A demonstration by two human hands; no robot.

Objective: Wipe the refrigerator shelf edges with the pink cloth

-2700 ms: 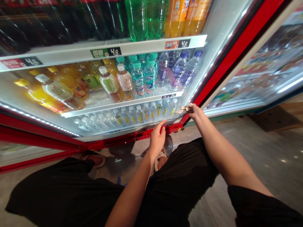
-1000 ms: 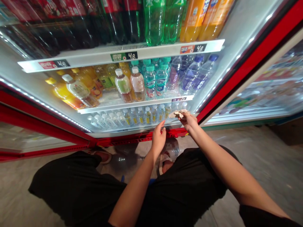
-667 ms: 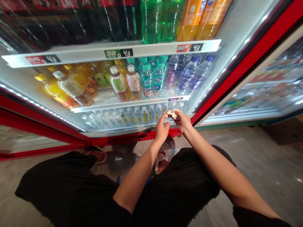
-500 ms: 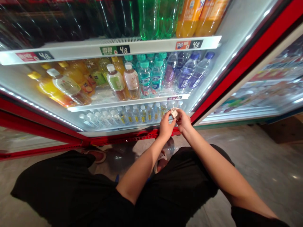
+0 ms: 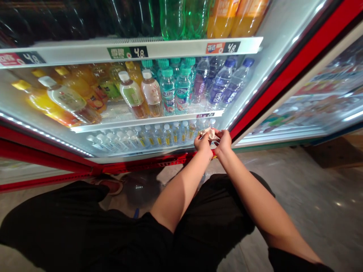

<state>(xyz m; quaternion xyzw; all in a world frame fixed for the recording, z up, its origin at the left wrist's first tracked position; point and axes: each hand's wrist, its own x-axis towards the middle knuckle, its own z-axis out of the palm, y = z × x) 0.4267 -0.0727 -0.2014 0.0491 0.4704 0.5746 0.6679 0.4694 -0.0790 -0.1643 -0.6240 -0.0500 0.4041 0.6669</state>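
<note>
A crumpled whitish cloth or tissue (image 5: 210, 133) is held between my two hands, low at the right corner of the lit drinks fridge. My left hand (image 5: 203, 143) is closed on its left part. My right hand (image 5: 224, 140) is beside it, fingers curled round the other side of the same piece. Just beyond the hands stand small clear bottles (image 5: 167, 135) on the bottom shelf. The fingertips are partly hidden behind the hands.
Above are a middle shelf edge (image 5: 147, 121) with juice, tea and blue-capped bottles, and an upper shelf edge (image 5: 176, 49) with price tags. A red door frame (image 5: 283, 71) slants at the right. My knees are bent below, over the grey floor (image 5: 300, 189).
The view has shifted slightly, so the shelves appear further left. My hands have drawn closer together around the whitish piece, and the left wrist has moved right.
</note>
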